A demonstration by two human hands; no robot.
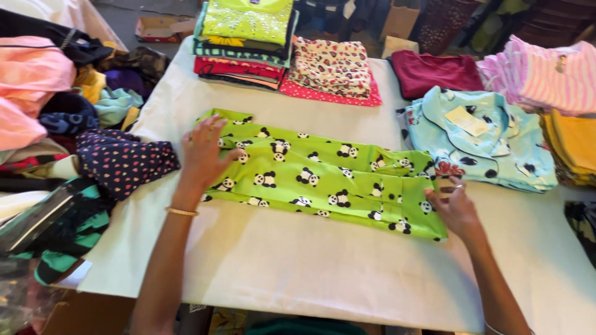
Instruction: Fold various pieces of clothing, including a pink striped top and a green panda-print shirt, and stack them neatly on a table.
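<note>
The left hand (203, 155) lies flat, fingers spread, on one end of the soft lime-green panda-print cotton garment (323, 177); the right hand (453, 208) pinches the other end. The garment's long axis runs between them, mid white cloth-covered tabletop (298, 267), folded stacks along the far edge.

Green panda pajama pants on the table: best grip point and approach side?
Probably the two short ends of the green panda pants, pinched from left and right. They lie flat in a long folded strip; the left hand presses one end, the right hand holds the other, on the white table.
</note>
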